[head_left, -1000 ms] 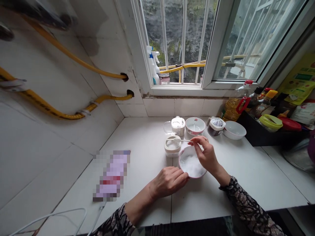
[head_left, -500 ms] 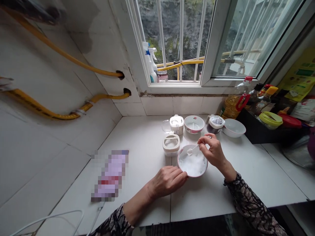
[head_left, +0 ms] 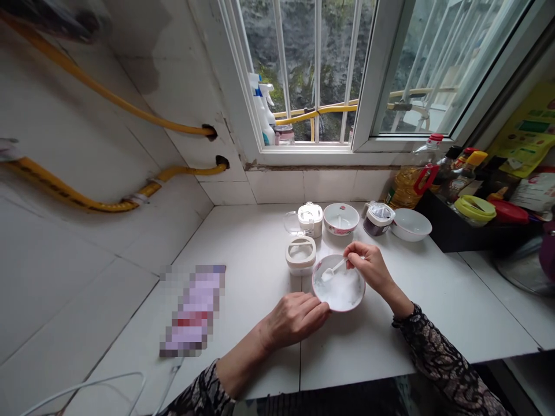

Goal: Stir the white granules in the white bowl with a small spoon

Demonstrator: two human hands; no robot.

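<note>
A bowl point(head_left: 342, 292) with a pinkish rim holds white powder. My left hand point(head_left: 295, 318) grips its front left rim between thumb and fingers. Pinched in my right hand point(head_left: 368, 266), above the bowl's right side, is a small white spoon point(head_left: 328, 275) whose tip is at the powder. A square lidded jar point(head_left: 300, 257) stands just left of the bowl. Behind it is another white jar point(head_left: 310, 217) with a clear lid swung open to the left. A flowered bowl point(head_left: 341, 219) with a white spoon inside sits behind my right hand.
A dark-filled jar point(head_left: 378, 219) and a white bowl point(head_left: 411, 225) stand at the back right. Beyond are an oil bottle point(head_left: 414, 176) and a black rack point(head_left: 451, 228) with containers. A blurred purple object point(head_left: 197, 309) with a cable lies left on the white counter point(head_left: 247, 254).
My right hand has shifted slightly left, and the spoon has moved left and down over the powder. My left hand keeps its place on the bowl.
</note>
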